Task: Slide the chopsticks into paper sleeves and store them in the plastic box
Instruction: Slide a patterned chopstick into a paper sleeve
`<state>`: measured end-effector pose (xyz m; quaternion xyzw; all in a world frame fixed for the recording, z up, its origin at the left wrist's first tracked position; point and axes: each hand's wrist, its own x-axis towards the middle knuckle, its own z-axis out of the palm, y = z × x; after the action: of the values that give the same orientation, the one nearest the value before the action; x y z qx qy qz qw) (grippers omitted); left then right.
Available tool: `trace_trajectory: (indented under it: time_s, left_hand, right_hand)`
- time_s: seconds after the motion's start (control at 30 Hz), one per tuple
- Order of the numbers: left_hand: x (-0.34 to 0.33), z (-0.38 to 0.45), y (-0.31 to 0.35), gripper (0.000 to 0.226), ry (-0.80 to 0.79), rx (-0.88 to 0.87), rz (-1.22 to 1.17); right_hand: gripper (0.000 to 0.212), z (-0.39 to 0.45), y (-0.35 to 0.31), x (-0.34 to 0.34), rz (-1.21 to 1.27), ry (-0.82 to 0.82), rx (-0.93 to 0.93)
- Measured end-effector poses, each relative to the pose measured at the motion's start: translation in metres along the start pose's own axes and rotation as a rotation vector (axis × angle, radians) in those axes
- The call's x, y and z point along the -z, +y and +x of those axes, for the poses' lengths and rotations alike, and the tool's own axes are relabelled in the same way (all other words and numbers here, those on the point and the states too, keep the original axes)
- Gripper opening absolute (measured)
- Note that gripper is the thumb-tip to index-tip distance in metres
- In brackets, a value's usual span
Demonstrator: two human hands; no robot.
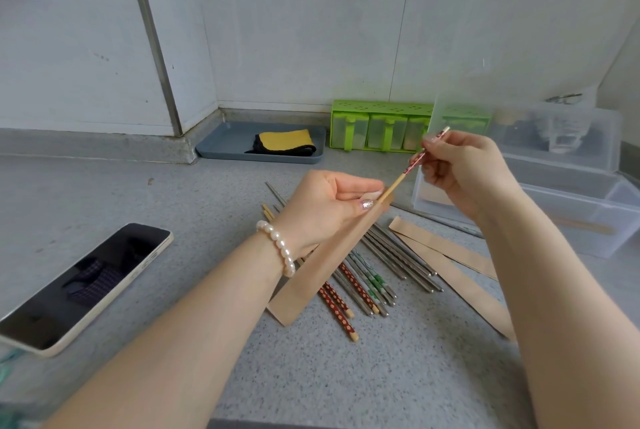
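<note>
Near the centre of the frame the left hand [325, 207] pinches the open top of a long brown paper sleeve [329, 259], thumb pressed on the mouth; the sleeve slants from there down to the lower left, its closed end low over the grey speckled tabletop [398, 359]. The right hand [464, 172], up and to the right, grips the patterned top of a red-and-tan wooden chopstick [420, 158] between curled fingers. The chopstick's long axis runs from upper right to lower left, nearly in line with the sleeve, and its bare tip sits right at the mouth, beside the left thumb; how far it is in cannot be told. So the push should go along that same diagonal, toward the left hand.

More loose chopsticks, metal and patterned [374, 276], lie fanned on the tabletop below the hands, with spare brown sleeves [450, 255] to their right. The clear plastic box [571, 207] stands at the right edge, nearer the right hand.
</note>
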<state>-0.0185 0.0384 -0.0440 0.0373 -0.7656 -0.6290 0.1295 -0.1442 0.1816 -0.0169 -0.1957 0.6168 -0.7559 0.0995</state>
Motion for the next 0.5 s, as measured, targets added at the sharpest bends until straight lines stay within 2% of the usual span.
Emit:
trace_trajectory:
  time_s: [0.1, 0.2, 0.27, 0.5]
  left_hand:
    - [0.0, 0.0, 0.0, 0.027, 0.007, 0.006, -0.068]
    - [0.0, 0.002, -0.001, 0.028, 0.033, 0.013, -0.086]
    - [0.001, 0.004, -0.003, 0.029, 0.068, 0.013, -0.084]
    - [0.003, 0.007, -0.007, 0.03, 0.111, 0.001, -0.043]
  right_hand:
    - [0.007, -0.002, 0.001, -0.009, -0.041, -0.021, 0.034]
    - [0.04, -0.006, 0.007, -0.015, -0.167, -0.035, 0.071]
    - [0.047, -0.008, 0.011, -0.022, -0.23, -0.065, 0.095]
    - [0.041, -0.007, 0.016, -0.025, -0.283, -0.1, 0.11]
